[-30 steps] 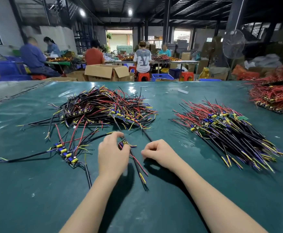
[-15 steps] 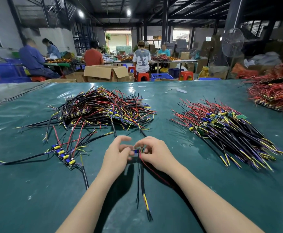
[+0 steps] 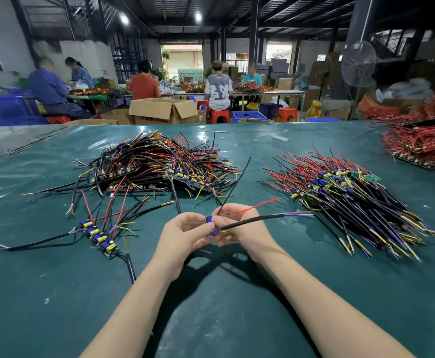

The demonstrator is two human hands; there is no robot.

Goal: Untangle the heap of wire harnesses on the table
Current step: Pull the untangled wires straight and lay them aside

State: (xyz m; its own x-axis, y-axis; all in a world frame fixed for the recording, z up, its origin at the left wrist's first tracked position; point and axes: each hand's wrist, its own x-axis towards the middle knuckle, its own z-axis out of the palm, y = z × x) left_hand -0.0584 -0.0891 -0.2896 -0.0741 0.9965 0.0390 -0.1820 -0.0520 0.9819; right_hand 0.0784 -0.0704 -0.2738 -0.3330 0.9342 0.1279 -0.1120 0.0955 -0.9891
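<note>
Swung up from where it dangled toward me half a second ago, the harness (image 3: 252, 220) now juts out to the right of my fingers. It is a stiff black sheathed cable fraying into blue and yellow cores, with a thin red wire above it and a black one slanting away. Both hands pinch it at its small blue part: left hand (image 3: 185, 236) with thumb and curled fingertips, right hand (image 3: 242, 228) curled round the cable's root (thumbs almost touching).

Beyond my fingertips sprawls the heap (image 3: 159, 166), a glossy snarl of black, red, yellow and purple wire over green boards, its nearest strands close to my knuckles. Left of my left hand lies a strip (image 3: 97, 235) of boards carrying yellow and blue cylinders. Right of my right hand is a combed pile (image 3: 353, 202), the cable's tip near its edge. All rest on a shiny teal table (image 3: 56, 293). Far beyond, a grey shirt (image 3: 220, 90) bears a large V mark.
</note>
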